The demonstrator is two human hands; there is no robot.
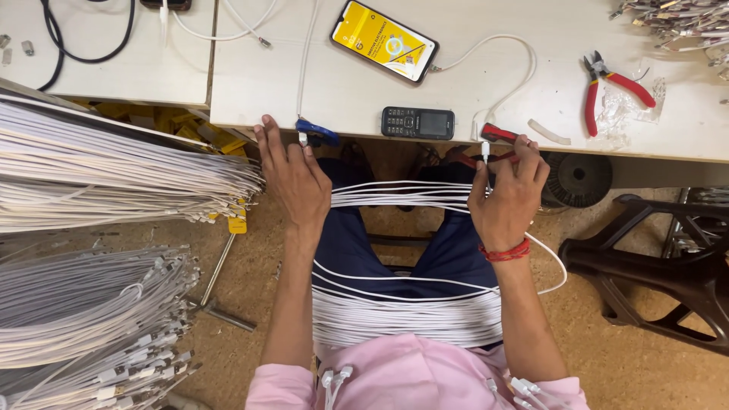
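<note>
A band of several white cables (395,196) stretches between my two hands below the table edge. My left hand (292,178) is closed around the left end of the band, next to a blue clip (317,132) on the table edge. Gripping the band's right end is my right hand (507,199), which also holds a red-handled tool (497,137) and a cable end with a small connector. More white cables (402,315) lie across my lap over dark blue trousers.
On the white table (342,83) lie a yellow-screened smartphone (384,40), a small keypad phone (418,122), red pliers (611,83) and loose connectors (676,19). Big bundles of white cables (106,182) and grey ones (83,319) fill the left. A black chair base (653,266) stands at right.
</note>
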